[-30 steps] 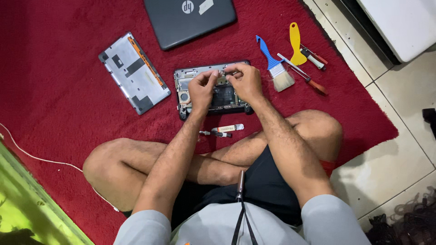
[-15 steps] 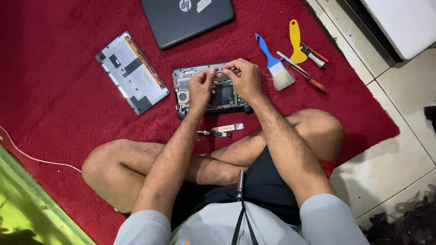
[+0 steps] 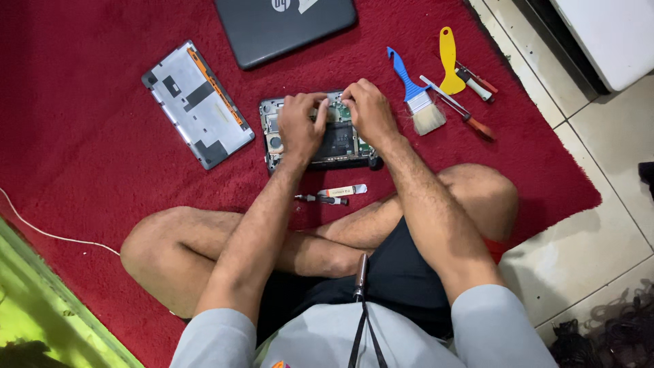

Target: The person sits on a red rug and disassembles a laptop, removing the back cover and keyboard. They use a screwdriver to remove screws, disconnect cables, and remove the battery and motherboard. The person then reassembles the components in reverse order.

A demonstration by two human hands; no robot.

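An opened laptop base (image 3: 338, 146) with its circuit board and fan showing lies on a red carpet (image 3: 82, 136) in front of my crossed legs. My left hand (image 3: 300, 126) rests on its left half, fingers curled over the board. My right hand (image 3: 366, 112) presses on the upper right part, fingertips pinched near the top edge of the board. Whether either hand holds a small part is hidden by the fingers. A small screwdriver (image 3: 321, 199) and a white tube (image 3: 344, 190) lie just below the base.
A grey bottom cover (image 3: 197, 104) lies to the left, a closed dark laptop (image 3: 286, 26) at the top. A blue brush (image 3: 417, 95), a yellow scraper (image 3: 448, 60) and screwdrivers (image 3: 463, 112) lie at the right. Tiled floor (image 3: 599, 225) borders the carpet; a white cable (image 3: 48, 232) runs at left.
Both hands have stayed on the laptop base, with the fingers shifting slightly toward its top edge. The view has barely moved.
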